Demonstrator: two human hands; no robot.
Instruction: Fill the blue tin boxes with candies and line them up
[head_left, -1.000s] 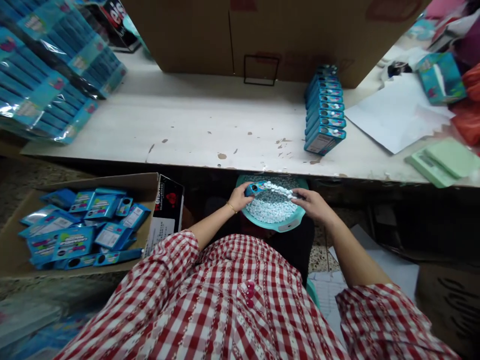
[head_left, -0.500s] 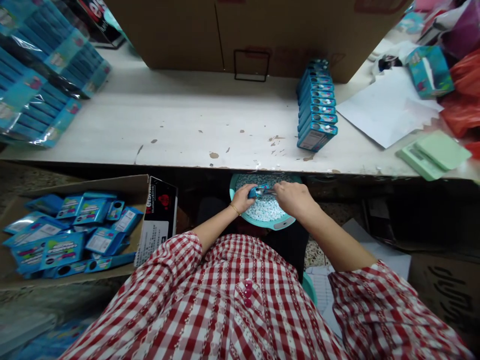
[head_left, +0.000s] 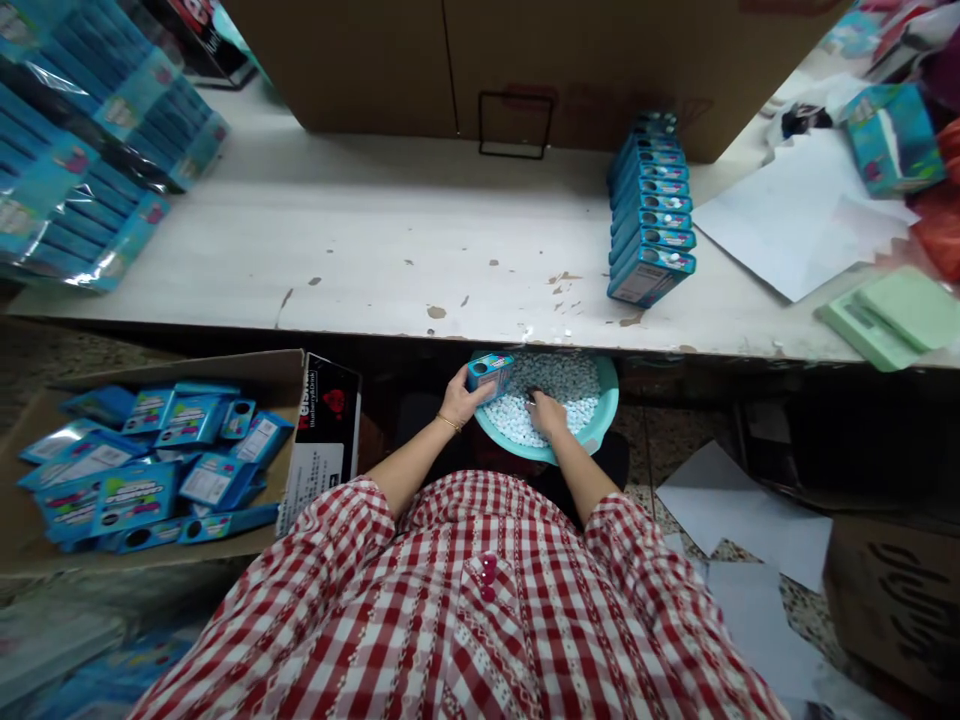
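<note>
One left hand (head_left: 457,400), a gold-coloured bracelet (head_left: 450,422) at the wrist: thumb and fingers closed on a small blue box (head_left: 493,376), held at the left side of a turquoise basin (head_left: 610,405). Whether box and rim touch, I cannot tell.

One right hand (head_left: 551,416), lowered into the basin: fingers drawn together on a dark piece (head_left: 532,393), mostly hidden, among the white pellets (head_left: 574,380).

One basin, round, spread with these pellets, near the front edge of a worn white table (head_left: 360,230). A few white specks lie along that edge.

One row of blue boxes (head_left: 651,220), standing one behind another on the table, in front of a large brown carton (head_left: 382,70).

Right of the row: sheets of white paper (head_left: 799,215), a pale green flat device (head_left: 877,315), and an open blue carton (head_left: 892,140).

Far left of the table: several blue packs (head_left: 82,160) in clear wrapping.

Left of the person: one low cardboard tray (head_left: 298,395) of loose blue boxes (head_left: 187,420), lying at various angles; beside it, a black-and-white printed panel (head_left: 330,410).

One checked shirt (head_left: 450,600), red and white, worn. More paper (head_left: 712,495) lies on the speckled floor (head_left: 645,430), lower right.
</note>
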